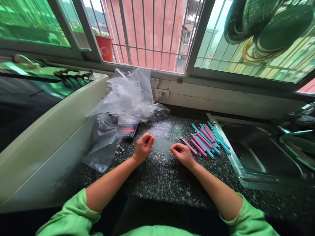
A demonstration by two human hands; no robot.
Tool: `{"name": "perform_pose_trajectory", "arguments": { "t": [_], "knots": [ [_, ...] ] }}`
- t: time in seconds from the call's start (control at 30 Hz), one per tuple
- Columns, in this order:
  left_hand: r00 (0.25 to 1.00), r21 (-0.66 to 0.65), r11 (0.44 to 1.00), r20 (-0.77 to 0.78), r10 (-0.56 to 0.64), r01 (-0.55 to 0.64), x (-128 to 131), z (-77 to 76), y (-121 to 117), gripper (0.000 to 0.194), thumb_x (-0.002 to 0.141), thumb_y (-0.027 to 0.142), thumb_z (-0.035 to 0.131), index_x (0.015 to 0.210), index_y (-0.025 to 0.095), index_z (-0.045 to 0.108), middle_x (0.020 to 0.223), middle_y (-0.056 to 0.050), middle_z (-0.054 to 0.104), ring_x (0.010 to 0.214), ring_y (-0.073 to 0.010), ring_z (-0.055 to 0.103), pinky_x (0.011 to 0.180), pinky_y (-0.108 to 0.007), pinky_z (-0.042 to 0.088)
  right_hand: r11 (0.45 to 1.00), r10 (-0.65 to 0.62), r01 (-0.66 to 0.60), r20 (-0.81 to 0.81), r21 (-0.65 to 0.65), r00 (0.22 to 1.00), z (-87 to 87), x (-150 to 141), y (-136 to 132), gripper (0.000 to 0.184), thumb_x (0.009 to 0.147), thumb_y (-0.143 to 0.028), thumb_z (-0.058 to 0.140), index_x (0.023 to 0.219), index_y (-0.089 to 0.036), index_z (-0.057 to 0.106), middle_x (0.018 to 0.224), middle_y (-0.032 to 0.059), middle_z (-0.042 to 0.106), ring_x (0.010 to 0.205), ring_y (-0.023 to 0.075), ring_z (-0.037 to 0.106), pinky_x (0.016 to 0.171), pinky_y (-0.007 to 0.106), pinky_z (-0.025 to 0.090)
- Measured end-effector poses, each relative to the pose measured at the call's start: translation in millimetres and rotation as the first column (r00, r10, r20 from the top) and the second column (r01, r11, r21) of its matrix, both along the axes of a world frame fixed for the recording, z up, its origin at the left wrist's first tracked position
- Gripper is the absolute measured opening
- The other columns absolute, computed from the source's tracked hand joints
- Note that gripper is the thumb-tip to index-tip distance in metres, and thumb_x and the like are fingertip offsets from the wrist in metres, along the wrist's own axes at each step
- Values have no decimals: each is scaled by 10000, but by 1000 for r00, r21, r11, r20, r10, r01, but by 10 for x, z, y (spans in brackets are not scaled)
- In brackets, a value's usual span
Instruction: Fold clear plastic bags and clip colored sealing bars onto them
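Note:
A clear plastic bag (161, 146) stretches between my two hands above the speckled dark counter (167, 183). My left hand (144, 147) pinches its left end between thumb and fingers. At the other end, the fingertips of my right hand (183, 154) are closed on the bag's edge. Just right of my right hand lies a loose pile of pink and teal strips (204, 139), slim and flat. Behind my left hand rises a heap of clear plastic bags (133, 95), with a phone (133, 129) partly under its edge. Several small shiny pieces (120, 150) sit left of my left wrist.
A steel sink (261, 150) is set into the counter at the right. On the left stands a cream-coloured appliance or cabinet side (61, 121). A wall socket (162, 94) with a plug is below the barred window (147, 32). Pans (275, 32) hang at upper right.

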State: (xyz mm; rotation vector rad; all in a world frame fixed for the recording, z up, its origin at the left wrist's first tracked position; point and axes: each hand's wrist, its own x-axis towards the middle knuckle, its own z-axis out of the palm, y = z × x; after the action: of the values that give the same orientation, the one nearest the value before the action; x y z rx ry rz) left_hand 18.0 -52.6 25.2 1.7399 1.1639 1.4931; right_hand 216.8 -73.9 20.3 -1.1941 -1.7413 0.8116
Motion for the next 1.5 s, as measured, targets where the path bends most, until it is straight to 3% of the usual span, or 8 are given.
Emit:
{"name": "perform_pose_trajectory", "arguments": {
  "t": [0.2, 0.37, 0.57, 0.73, 0.93, 1.1, 1.23, 1.5],
  "knots": [
    [999, -46, 998, 12, 46, -46, -9, -48, 38, 191, 787, 355, 487, 706, 183, 472, 577, 47, 422, 503, -85, 390, 490, -204, 330, 989, 94, -95, -14, -113, 996, 25, 0, -7, 189, 719, -335, 584, 633, -167, 596, 582, 0, 580, 539, 105, 498, 516, 217, 384],
    [998, -70, 996, 32, -49, 51, -7, -19, 55, 209, 778, 360, 505, 682, 177, 472, 575, 50, 401, 501, -78, 370, 492, -204, 319, 981, 64, -84, -120, -176, 991, 38, 5, 7, 230, 721, -398, 578, 688, -170, 579, 590, -9, 561, 545, 107, 497, 527, 226, 395],
    [983, -139, 978, 124, -138, 155, 3, 18, 73, 234, 748, 402, 544, 746, 175, 487, 552, 62, 396, 476, -72, 342, 463, -199, 284, 983, 116, -116, -11, -140, 993, 52, 0, -15, 188, 727, -321, 559, 630, -163, 588, 589, 1, 580, 560, 110, 500, 550, 230, 387],
    [976, -172, 963, 105, -191, 207, 15, -3, 65, 218, 750, 379, 552, 817, 177, 504, 516, 80, 366, 454, -66, 323, 448, -193, 254, 958, 193, -190, -7, -213, 981, 91, -31, 2, 189, 709, -335, 576, 656, -156, 610, 585, -2, 581, 540, 101, 477, 520, 222, 364],
    [921, -224, 897, 7, -390, 381, 122, -28, -19, 215, 729, 338, 590, 843, 162, 541, 493, 88, 377, 444, -54, 322, 450, -192, 261, 965, 151, -169, -101, -202, 983, 88, -166, 6, 201, 703, -352, 568, 648, -159, 581, 570, -16, 542, 524, 92, 450, 521, 223, 358],
    [922, -292, 875, 87, -377, 385, 97, 2, 6, 293, 698, 415, 607, 815, 154, 546, 524, 71, 421, 460, -59, 346, 450, -194, 275, 984, 76, -96, -133, -152, 988, 19, -172, -15, 191, 708, -347, 567, 636, -170, 564, 563, -21, 528, 520, 95, 452, 518, 224, 366],
    [924, -364, 852, 80, -375, 377, 30, 16, 75, 318, 702, 467, 570, 660, 159, 502, 526, 61, 416, 476, -66, 346, 456, -198, 291, 994, -30, 11, -162, -111, 986, -31, -118, 15, 196, 713, -356, 564, 643, -173, 564, 568, -18, 534, 522, 100, 461, 513, 223, 376],
    [931, -341, 882, -47, -362, 326, 42, -34, 92, 280, 689, 423, 577, 623, 155, 527, 560, 31, 494, 550, -99, 423, 540, -225, 346, 993, 0, -13, -115, -116, 993, -54, -100, 25, 189, 721, -347, 564, 666, -167, 581, 590, -8, 564, 543, 104, 487, 527, 223, 393]
  ]
}}
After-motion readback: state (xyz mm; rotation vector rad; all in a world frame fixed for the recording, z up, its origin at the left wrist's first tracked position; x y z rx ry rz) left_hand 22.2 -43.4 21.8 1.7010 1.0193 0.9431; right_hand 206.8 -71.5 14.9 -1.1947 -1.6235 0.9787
